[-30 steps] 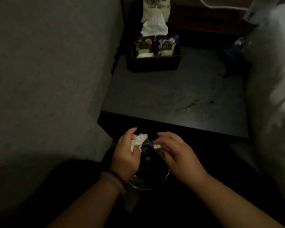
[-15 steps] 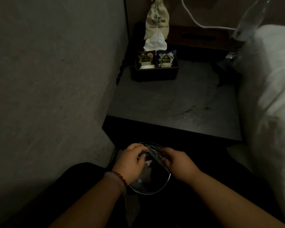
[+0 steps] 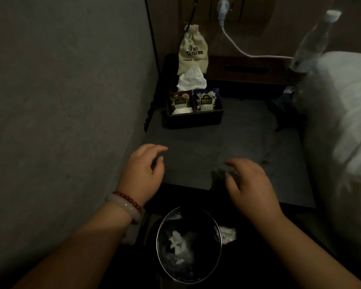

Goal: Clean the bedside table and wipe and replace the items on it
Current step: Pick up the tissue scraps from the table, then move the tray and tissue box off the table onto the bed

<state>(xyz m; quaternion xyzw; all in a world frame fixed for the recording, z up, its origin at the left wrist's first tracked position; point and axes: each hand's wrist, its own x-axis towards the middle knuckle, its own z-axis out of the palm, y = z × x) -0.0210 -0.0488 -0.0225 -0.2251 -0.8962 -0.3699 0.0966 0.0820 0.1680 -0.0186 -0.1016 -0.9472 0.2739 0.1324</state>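
The dark bedside table [image 3: 238, 142] lies ahead, its top dull and smeared near the front. At its back left stands a dark tray [image 3: 193, 119] with two tea sachets and a white tissue [image 3: 192, 80]. Behind the tray leans a beige drawstring pouch [image 3: 193, 53]. My left hand [image 3: 144, 172] hovers over the table's front left edge, fingers apart and empty. My right hand [image 3: 248, 182] hovers over the front middle, fingers spread, holding nothing. Below them a round bin [image 3: 188, 245] holds a crumpled white tissue [image 3: 177, 243].
A grey wall runs along the left. White bedding [image 3: 342, 132] presses against the table's right side. A clear water bottle [image 3: 311, 44] stands at the back right. A white charging cable [image 3: 238, 46] hangs from the wall sockets, and a dark tissue box [image 3: 246, 69] sits below it.
Both hands were over the bin, the left holding a crumpled tissue. The tissue now lies in the bin, and both hands have risen, empty, over the table's front edge.
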